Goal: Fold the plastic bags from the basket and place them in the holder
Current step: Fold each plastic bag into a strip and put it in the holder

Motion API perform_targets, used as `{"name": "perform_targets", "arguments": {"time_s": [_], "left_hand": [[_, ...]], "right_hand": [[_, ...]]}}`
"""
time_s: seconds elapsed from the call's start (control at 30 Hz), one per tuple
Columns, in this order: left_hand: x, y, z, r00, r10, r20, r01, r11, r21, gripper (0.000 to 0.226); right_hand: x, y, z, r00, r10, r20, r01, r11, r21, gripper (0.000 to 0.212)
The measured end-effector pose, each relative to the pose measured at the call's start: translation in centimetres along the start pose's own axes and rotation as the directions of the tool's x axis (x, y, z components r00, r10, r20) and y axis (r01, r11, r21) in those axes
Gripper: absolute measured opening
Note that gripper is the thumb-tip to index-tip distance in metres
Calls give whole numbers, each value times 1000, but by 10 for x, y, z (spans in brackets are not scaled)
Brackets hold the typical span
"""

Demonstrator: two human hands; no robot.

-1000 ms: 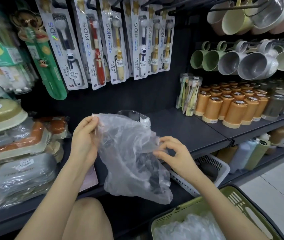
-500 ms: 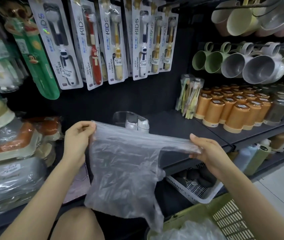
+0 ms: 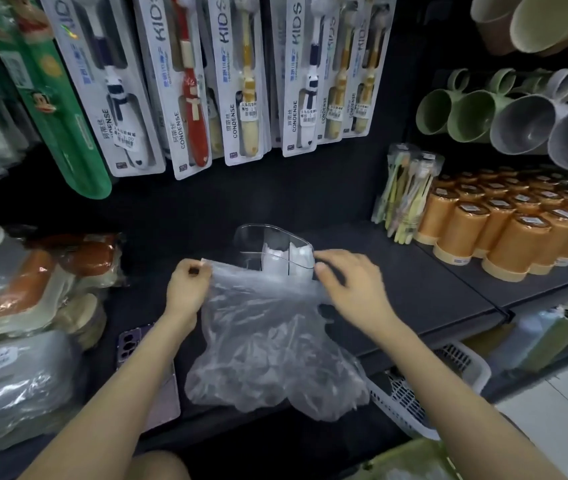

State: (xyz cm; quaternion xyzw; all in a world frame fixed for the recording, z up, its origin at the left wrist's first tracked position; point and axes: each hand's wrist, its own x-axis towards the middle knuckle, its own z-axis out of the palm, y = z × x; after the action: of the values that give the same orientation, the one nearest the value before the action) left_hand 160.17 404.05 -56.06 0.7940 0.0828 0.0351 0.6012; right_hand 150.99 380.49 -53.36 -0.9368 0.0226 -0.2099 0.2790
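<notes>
L hand (image 3: 187, 289) fisted, thumb-pinch | R hand (image 3: 348, 285) fingers spread, maybe pinching, blurred | forearms fwd

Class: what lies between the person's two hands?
In the head view, the clear plastic bag spans the gap, its top edge running from the left hand to the right hand.

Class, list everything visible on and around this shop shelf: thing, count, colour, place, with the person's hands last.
plastic bag: one, clear, shelf front, between the hands
holder: one, clear, behind the bag, white folded bags inside
toothbrush packs: several, white cards, hanging above
mugs: several, green and grey, upper right
lidded cups: many, orange, right shelf
white basket: one, white, lower shelf
green basket: one, green, bottom right
left hand: one, pinches the bag's top edge
right hand: one, on the bag's right edge, grip blurred
</notes>
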Motion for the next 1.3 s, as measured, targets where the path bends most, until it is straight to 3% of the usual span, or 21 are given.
{"name": "perform_targets", "arguments": {"time_s": [0.07, 0.13, 0.2, 0.27, 0.37, 0.53, 0.63, 0.7, 0.77, 0.87, 0.97, 1.07, 1.17, 1.23, 1.3], "left_hand": [[1, 9, -2, 975, -172, 138, 194, 966, -170, 27], [-7, 18, -8, 933, -251, 256, 315, 915, -251, 32], [-15, 18, -15, 944, -236, 229, 268, 956, -116, 41], [-25, 13, -24, 968, -185, 168, 161, 976, 149, 61], [-48, 12, -33, 973, -147, 176, 62, 907, 417, 70], [-89, 14, -36, 957, -119, 265, -38, 852, 521, 69], [-96, 3, -35, 959, -99, 267, -77, 812, 578, 71], [-96, -2, -32, 964, -91, 251, -77, 805, 589, 67], [-97, -3, -24, 969, -61, 241, -85, 829, 552, 60], [-90, -4, -11, 975, -58, 217, -33, 918, 395, 51], [-77, -2, -7, 968, -129, 214, 110, 989, 98, 45], [-73, 2, -14, 924, -279, 261, 349, 896, -275, 38], [-82, 3, -24, 914, -299, 272, 380, 867, -323, 32], [-89, 1, -29, 902, -301, 310, 390, 876, -284, 43], [-96, 2, -31, 897, -308, 316, 392, 885, -250, 39]], "right_hand": [[10, -12, 19, 994, -19, 108, 29, 996, -85, 55], [19, -15, 36, 979, -3, 202, 42, 981, -190, 51], [28, -15, 47, 958, 46, 284, 23, 972, -236, 42], [36, -14, 54, 942, 90, 322, -11, 971, -239, 42], [47, -10, 62, 930, 137, 340, -61, 972, -225, 44], [59, -1, 60, 913, 195, 358, -138, 974, -180, 43], [35, -5, 33, 961, 169, 219, -199, 972, 124, 45], [-6, -16, 1, 966, 131, 222, -217, 878, 427, 45], [-48, -21, -25, 950, 76, 304, -246, 782, 573, 53], [-77, -11, -30, 939, 24, 342, -163, 910, 382, 59], [-74, 0, -23, 981, 131, 142, -175, 917, 360, 17], [-69, 5, -25, 965, 257, 49, -250, 850, 464, 18], [-69, 4, -25, 954, 284, 94, -290, 805, 518, 12], [-67, 2, -18, 945, 262, 197, -326, 798, 507, 38], [-58, 1, -9, 936, 273, 224, -351, 778, 521, 63]]}}
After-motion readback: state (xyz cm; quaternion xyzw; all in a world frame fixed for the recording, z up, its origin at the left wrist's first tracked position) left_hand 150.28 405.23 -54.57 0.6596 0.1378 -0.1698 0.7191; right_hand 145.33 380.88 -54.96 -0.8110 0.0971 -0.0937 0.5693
